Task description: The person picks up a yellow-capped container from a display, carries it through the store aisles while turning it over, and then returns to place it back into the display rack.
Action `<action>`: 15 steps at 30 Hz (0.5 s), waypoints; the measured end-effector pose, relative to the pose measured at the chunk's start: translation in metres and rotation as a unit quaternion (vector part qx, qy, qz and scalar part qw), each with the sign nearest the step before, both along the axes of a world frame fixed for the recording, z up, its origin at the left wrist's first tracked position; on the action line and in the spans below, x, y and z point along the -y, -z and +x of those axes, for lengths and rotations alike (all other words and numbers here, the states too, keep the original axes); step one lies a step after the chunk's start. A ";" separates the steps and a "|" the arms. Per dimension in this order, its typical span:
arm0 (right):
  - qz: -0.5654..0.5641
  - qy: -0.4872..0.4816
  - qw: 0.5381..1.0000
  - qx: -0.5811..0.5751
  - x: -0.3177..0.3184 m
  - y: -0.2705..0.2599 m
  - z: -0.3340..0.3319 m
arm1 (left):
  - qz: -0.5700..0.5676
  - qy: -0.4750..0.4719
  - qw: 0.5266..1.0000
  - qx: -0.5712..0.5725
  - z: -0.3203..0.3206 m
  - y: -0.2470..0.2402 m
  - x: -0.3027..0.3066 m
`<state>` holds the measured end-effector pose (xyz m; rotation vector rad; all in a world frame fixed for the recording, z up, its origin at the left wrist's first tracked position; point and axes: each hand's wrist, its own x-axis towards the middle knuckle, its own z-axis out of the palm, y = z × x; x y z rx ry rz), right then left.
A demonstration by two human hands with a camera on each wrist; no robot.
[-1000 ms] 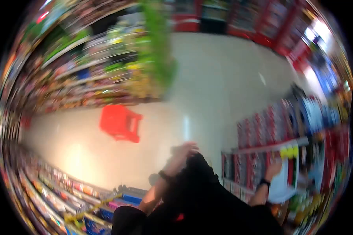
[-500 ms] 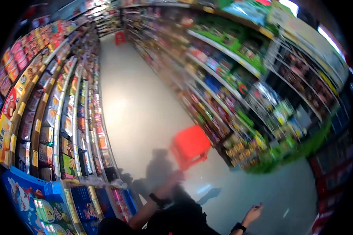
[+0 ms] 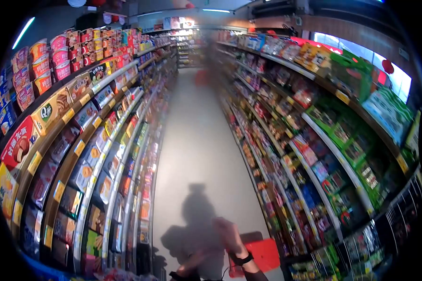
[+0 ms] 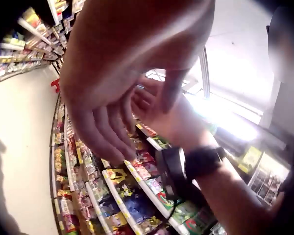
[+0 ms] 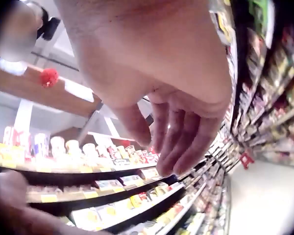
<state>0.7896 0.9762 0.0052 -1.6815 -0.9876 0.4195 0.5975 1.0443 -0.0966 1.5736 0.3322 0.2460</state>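
Observation:
Both bare hands are in front of the body, low in the head view, and neither holds anything. The right hand (image 3: 227, 236) is raised over the aisle floor, a dark band on its wrist. Blurred and lower, the left hand (image 3: 196, 258) is close to it. In the left wrist view the left hand (image 4: 137, 63) has loosely bent fingers, overlapping the right hand behind. Seen from the right wrist, the right hand (image 5: 157, 63) also lets its fingers hang loosely curled. A red plastic stool (image 3: 265, 255) stands just beyond the right forearm, partly covered by it.
Shelves of packaged snacks (image 3: 91, 150) line the left side, with stacked cup tubs (image 3: 42, 65) on top. Another full shelf row (image 3: 309, 154) runs along the right. Between them a pale floor (image 3: 192, 131) leads away, with a blurred red object (image 3: 201, 77) far along it.
The head view has swung round to look straight down the aisle. The stool now appears at the lower right. The right hand has come in from the side, beside the left.

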 end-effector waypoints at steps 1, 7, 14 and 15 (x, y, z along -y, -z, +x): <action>0.011 -0.035 0.999 -0.017 -0.040 -0.007 0.006 | -0.060 0.019 0.998 -0.002 0.018 -0.025 -0.009; 0.059 -0.118 0.985 -0.115 -0.238 -0.037 0.075 | -0.244 0.025 0.970 -0.004 0.097 -0.095 -0.159; 0.150 -0.061 0.940 -0.300 -0.376 -0.070 0.176 | -0.293 0.073 0.952 0.040 0.201 -0.129 -0.308; 0.146 -0.036 0.934 -0.325 -0.393 -0.065 0.195 | -0.273 0.075 0.959 0.027 0.222 -0.110 -0.328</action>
